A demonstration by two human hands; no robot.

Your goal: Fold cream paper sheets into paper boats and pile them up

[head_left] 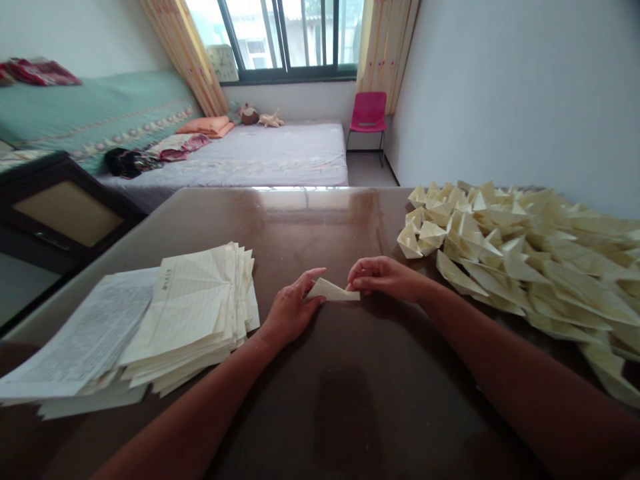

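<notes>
A small folded piece of cream paper [331, 291], with a peak on its left and a low flat strip on its right, is held just over the brown table [305, 233]. My left hand [293, 303] grips its left end between thumb and fingers, the index finger stretched out above. At the right end, my right hand [377, 277] pinches the paper with thumb and curled fingertips. Part of the paper's left side is hidden by the left fingers.
Left of my hands lies a stack of creased, printed paper sheets [185, 300]. A large heap of folded paper boats [520, 247] covers the table's right side. Beyond stand a bed [295, 157], a pink chair [369, 112] and a dark cabinet [65, 207].
</notes>
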